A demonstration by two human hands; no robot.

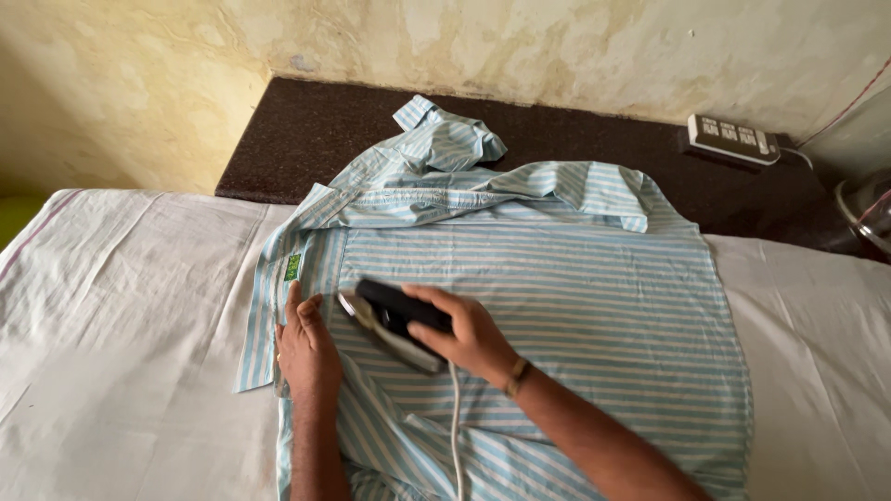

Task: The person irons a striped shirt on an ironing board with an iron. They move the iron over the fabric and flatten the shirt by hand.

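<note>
Shirt [594,306] hem, iron cord [455,436] cut off below.

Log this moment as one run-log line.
right hand: grips iron | left hand: flat on striped shirt | surface: white cloth

Soft daylight, perhaps slight blur

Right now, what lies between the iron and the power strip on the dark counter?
In the head view, striped shirt cloth, its bunched collar, then bare dark counter.
</note>
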